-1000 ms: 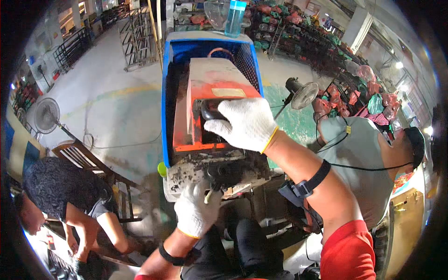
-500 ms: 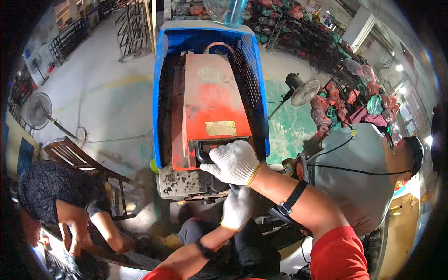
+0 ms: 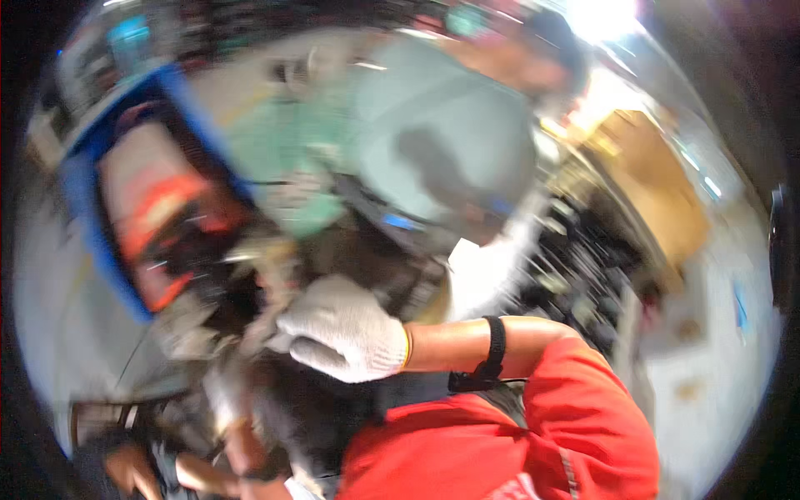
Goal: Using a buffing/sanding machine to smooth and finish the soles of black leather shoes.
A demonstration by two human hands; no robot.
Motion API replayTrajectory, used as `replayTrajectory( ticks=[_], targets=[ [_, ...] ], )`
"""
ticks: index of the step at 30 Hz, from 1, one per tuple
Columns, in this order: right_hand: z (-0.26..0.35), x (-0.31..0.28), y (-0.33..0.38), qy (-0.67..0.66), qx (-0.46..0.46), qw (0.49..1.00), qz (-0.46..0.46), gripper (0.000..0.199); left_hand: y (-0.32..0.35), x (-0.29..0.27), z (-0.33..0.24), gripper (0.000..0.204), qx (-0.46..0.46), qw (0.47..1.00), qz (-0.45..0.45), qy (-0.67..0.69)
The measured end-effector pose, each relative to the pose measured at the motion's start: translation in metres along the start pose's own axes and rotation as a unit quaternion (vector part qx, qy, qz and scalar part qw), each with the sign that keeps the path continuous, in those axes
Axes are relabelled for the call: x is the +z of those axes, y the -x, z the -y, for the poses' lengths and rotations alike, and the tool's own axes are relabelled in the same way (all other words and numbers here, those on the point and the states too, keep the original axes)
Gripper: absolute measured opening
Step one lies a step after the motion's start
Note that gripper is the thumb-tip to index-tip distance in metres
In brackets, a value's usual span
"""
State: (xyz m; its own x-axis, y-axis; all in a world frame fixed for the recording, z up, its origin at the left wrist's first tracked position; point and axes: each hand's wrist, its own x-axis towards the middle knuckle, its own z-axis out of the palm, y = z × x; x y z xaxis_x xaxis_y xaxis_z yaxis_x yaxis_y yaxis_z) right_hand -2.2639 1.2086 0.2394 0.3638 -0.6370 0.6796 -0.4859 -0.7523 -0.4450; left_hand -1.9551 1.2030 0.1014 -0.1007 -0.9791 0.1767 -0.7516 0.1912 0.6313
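My right hand [image 3: 343,329], in a white knitted glove, is in the middle of the head view with its fingers curled closed. What it holds, if anything, cannot be made out. To its left is my left hand [image 3: 225,390], also gloved and smeared by motion, so its fingers do not show clearly. It is near the lower end of an orange-red and grey machine casing [image 3: 150,179] with a dark part at its near end. A blue plastic crate [image 3: 73,179] surrounds the casing. My right hand is apart from the casing.
Close beyond my right hand, a person in a grey-green shirt [image 3: 442,125] bends over. On the right are many dark, narrow parts [image 3: 575,267] and a tan board [image 3: 650,183]. Another person's arm [image 3: 133,471] shows at lower left. Much of the view is blurred.
My view has swung right, so the crate and casing now appear at the left. My right hand has left the black handle on the casing. My left hand remains near the machine's lower end.
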Motion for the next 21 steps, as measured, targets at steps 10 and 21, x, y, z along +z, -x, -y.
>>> replayTrajectory(
  ticks=[10, 21],
  targets=[
    [0.124, -0.201, 0.527, 0.006, 0.890, 0.280, -0.360, 0.075, 0.065, 0.012, 0.053, 0.029, -0.288, 0.923, 0.071, 0.247],
    [0.061, -0.135, 0.579, 0.122, 0.874, 0.308, -0.356, 0.013, 0.007, 0.050, -0.093, 0.028, -0.222, 0.910, 0.120, 0.330]
  ],
)
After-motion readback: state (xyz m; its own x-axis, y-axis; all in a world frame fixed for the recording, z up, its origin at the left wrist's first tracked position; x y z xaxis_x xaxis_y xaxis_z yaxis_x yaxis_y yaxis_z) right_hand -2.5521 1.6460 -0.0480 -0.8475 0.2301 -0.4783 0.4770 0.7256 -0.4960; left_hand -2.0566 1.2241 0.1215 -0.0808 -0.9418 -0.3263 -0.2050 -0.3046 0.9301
